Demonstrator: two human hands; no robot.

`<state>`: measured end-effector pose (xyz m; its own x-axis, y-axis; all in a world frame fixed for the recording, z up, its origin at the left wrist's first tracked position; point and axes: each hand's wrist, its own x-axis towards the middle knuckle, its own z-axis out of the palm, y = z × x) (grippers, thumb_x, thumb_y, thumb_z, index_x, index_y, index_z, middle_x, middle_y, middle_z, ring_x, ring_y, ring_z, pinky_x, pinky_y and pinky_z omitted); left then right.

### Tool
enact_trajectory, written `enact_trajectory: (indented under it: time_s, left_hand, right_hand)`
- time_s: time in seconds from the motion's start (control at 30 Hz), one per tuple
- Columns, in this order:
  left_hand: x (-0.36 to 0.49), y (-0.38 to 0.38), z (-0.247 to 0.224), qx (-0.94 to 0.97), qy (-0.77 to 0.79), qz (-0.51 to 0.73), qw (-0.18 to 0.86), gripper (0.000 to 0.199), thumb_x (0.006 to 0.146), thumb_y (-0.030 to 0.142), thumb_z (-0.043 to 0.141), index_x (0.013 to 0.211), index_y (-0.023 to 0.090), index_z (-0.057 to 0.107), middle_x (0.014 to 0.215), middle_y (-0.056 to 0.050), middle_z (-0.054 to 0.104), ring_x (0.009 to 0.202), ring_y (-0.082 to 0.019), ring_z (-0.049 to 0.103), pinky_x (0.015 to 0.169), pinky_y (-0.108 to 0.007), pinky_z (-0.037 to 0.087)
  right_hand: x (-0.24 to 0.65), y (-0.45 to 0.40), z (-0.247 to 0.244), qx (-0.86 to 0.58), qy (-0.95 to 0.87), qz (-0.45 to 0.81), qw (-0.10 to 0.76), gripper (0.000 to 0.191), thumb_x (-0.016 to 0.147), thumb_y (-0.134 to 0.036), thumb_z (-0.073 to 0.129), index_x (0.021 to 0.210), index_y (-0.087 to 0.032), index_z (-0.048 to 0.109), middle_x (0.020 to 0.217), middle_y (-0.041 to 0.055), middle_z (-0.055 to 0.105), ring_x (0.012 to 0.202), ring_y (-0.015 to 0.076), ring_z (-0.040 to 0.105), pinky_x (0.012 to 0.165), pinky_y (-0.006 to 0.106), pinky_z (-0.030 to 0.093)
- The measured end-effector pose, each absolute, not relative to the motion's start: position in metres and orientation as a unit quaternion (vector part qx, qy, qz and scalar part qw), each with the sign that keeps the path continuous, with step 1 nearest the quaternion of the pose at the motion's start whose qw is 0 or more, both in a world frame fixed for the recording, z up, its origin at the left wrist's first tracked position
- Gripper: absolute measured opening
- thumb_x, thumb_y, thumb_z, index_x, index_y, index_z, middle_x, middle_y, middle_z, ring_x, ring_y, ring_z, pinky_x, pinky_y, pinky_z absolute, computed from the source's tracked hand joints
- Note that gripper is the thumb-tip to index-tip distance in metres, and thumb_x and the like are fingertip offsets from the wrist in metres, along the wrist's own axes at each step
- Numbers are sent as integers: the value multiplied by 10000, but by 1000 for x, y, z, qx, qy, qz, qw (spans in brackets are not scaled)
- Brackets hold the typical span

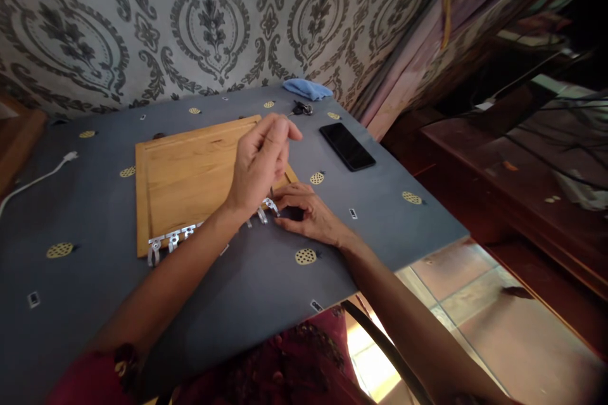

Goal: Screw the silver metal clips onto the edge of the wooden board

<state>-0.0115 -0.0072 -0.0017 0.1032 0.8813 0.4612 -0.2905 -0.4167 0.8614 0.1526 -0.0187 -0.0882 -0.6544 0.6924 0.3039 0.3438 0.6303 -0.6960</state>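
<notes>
A wooden board (190, 171) with a raised border lies flat on the table. Along its near edge runs a row of several shiny metal hooks (173, 239), partly hidden by my left forearm. My left hand (261, 161) is raised over the board's right side, fingers curled closed. A thin dark shaft shows below it, reaching toward the rightmost metal hook (270, 205); the rest of what it grips is hidden. Low at the board's near right corner, my right hand (308, 214) has its thumb and fingers closed around the side of that hook.
The table (399, 228) has a grey cover with pineapple prints. Right of the board lies a black phone (348, 146); behind are keys (303, 108) and a blue cloth (308, 88). A white cable (40, 178) lies at left. Patterned wall stands behind, dark furniture (522, 164) at right.
</notes>
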Motion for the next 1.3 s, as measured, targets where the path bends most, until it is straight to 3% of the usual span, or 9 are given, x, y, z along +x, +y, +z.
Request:
enact_trajectory:
  time_s: [0.63, 0.87, 1.3]
  left_hand:
    - [-20, -9, -3, 558, 255, 613, 498, 395, 964, 571, 632, 812, 210, 591, 497, 116, 299, 393, -60, 217, 374, -203, 216]
    - [-48, -7, 13, 580, 269, 615, 461, 344, 949, 504, 684, 798, 208, 592, 496, 116, 309, 392, -59, 240, 380, -194, 244]
    - [-111, -16, 28, 581, 278, 657, 393, 288, 907, 432, 765, 769, 199, 666, 442, 104, 325, 356, -51, 236, 364, -226, 192]
  right_hand:
    - [153, -20, -86, -310, -856, 304, 280, 103, 907, -361, 717, 921, -260, 721, 1261, 49, 763, 1219, 252, 671, 1122, 501, 415]
    - [155, -19, -87, -306, -852, 320, 279, 179, 911, -390, 730, 1010, -241, 720, 1245, 75, 767, 1234, 254, 673, 1130, 492, 410]
    - [156, -18, -91, -309, -843, 320, 302, 186, 898, -412, 724, 944, -246, 653, 1287, 83, 749, 1219, 257, 679, 1115, 499, 404]
